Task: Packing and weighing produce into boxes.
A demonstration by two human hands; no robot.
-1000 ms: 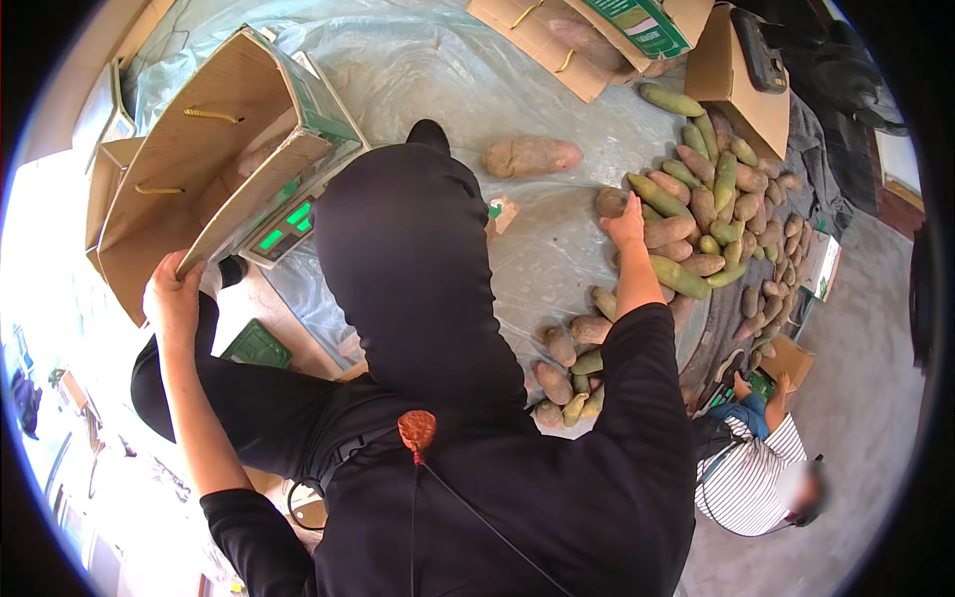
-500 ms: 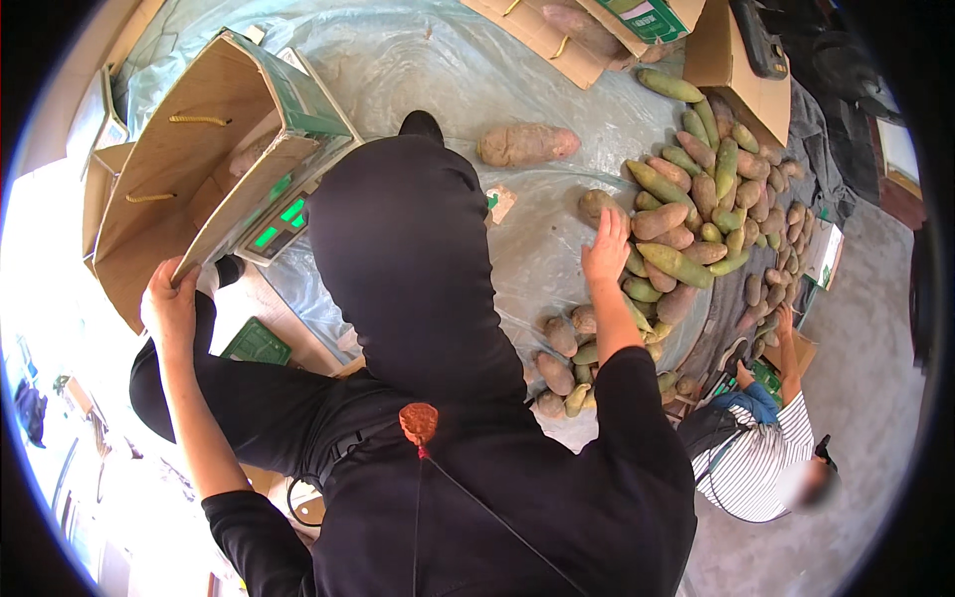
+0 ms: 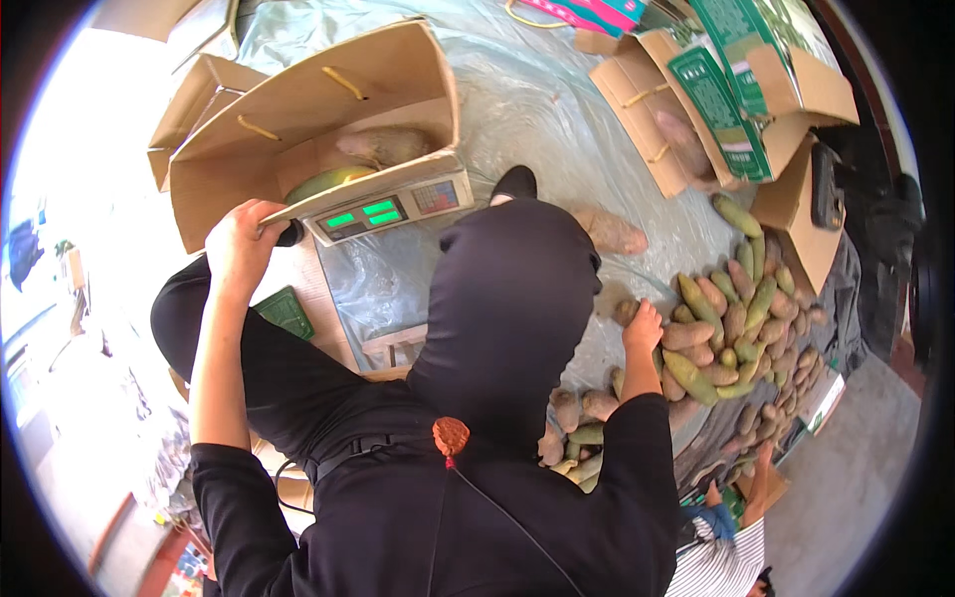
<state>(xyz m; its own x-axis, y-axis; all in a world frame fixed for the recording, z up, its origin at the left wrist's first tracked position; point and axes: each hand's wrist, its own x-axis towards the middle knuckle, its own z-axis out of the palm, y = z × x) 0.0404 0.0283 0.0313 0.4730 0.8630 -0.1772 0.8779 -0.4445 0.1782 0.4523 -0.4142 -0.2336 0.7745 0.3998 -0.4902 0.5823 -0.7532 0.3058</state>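
As L hand [image 3: 237,247] grips box [image 3: 298,107], maybe 2 veg [image 3: 386,146] lie inside.

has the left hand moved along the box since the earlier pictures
No, the left hand still grips the same near edge of the cardboard box.

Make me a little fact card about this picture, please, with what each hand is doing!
Left hand: gripping the edge of an open cardboard box
Right hand: at a brown root; can't tell whether it grips it
In the box: a green root and a pinkish-brown one
By the box: scale with green-lit display
Right side: pile of green and brown roots
Lower right: another person in a striped top
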